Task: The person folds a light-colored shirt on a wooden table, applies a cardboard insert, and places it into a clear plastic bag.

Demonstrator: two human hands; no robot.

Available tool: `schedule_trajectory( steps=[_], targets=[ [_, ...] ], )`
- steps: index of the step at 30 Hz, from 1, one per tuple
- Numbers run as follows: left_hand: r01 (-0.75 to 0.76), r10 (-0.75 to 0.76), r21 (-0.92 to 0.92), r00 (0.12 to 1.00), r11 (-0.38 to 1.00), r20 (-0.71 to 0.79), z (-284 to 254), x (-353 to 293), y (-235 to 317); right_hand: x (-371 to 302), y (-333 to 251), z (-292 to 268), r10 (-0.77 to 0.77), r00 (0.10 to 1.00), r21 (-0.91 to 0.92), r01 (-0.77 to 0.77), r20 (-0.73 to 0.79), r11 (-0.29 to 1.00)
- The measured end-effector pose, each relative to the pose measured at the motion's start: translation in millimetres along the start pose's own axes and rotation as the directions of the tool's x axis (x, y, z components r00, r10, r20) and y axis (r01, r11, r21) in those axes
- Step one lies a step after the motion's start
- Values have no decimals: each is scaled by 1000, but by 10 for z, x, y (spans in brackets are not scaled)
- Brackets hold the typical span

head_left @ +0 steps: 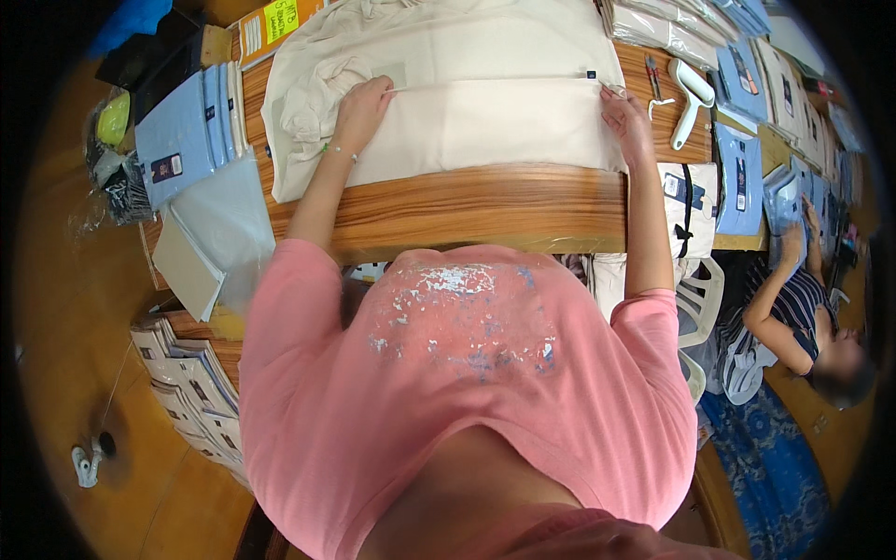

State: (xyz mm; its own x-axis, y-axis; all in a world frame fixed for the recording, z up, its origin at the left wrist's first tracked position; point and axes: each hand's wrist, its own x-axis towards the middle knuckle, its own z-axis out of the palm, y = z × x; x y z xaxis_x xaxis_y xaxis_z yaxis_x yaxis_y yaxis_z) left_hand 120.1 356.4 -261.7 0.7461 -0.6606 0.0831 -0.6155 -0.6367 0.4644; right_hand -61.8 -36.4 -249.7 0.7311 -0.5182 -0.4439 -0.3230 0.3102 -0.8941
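A cream cloth (495,126) lies folded across the wooden table (485,210), its straight upper fold running between my hands. My left hand (364,107) is closed on the left end of that fold, next to a bunched part of the cloth and a greyish flat piece. At the right end, my right hand (628,121) has its fingers bent round the cloth's edge. A small dark label (591,74) shows on the cloth near it. More cream fabric spreads out beyond the fold.
A white-handled lint roller (691,103) and red-handled snips (652,77) lie right of the cloth. Blue packs (177,135) and clear plastic sleeves (224,210) are at left. Wrapped packs (667,33) fill the far right; another person (793,308) handles packs there.
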Motion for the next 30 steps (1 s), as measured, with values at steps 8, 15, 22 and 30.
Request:
schedule_trajectory(
  steps=[8, 15, 22, 30],
  targets=[
    [-190, 220, 131, 936, 973, -276, 266, 16, -129, -66, 723, 331, -537, 809, -961, 275, 240, -16],
    [-163, 187, 164, 972, 973, -144, 214, -229, -38, -289, 840, 267, -582, 764, -942, 337, 278, -7],
    [-133, 146, 127, 985, 983, -95, 249, -1089, 212, -1111, 1094, 125, -477, 841, -952, 306, 256, 28],
    [-9, -200, -364, 822, 931, -532, -351, -1154, 3, -1284, 357, 1904, -367, 690, -465, 705, 624, 536]
  ],
)
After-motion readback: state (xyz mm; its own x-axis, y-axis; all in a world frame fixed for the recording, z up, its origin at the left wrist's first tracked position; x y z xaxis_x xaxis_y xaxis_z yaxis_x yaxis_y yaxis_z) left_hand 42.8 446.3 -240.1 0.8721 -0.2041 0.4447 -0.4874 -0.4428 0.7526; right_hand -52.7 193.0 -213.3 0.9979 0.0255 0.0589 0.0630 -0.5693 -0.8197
